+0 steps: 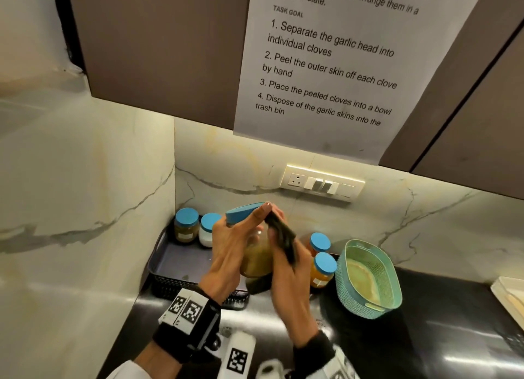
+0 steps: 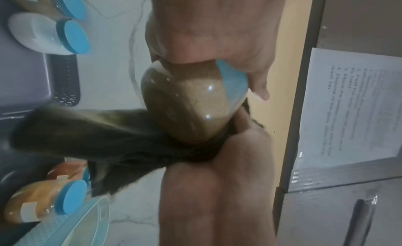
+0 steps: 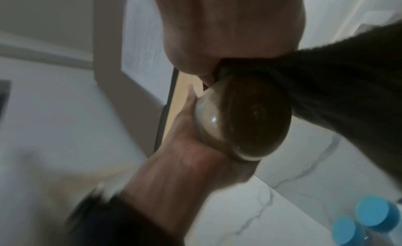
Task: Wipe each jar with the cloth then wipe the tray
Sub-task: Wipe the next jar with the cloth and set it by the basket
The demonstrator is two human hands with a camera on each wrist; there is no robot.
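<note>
My left hand (image 1: 234,242) grips a glass jar (image 1: 256,255) of greenish-brown paste with a blue lid (image 1: 243,212), held tilted above the dark tray (image 1: 175,259). My right hand (image 1: 286,268) holds a dark cloth (image 1: 283,237) pressed against the jar's right side. In the left wrist view the cloth (image 2: 108,137) wraps under the jar (image 2: 189,103) and hangs loose. The right wrist view shows the jar's base (image 3: 250,120) with the cloth (image 3: 337,86) beside it. Two blue-lidded jars (image 1: 187,225) stand at the tray's back left. Two more jars (image 1: 323,268) with orange contents stand right of my hands.
A teal mesh basket (image 1: 368,279) sits on the black counter to the right of the jars. A white tray edge (image 1: 507,296) shows at the far right. Marble walls close the corner behind and left, with a switch panel (image 1: 323,183) and cabinets overhead.
</note>
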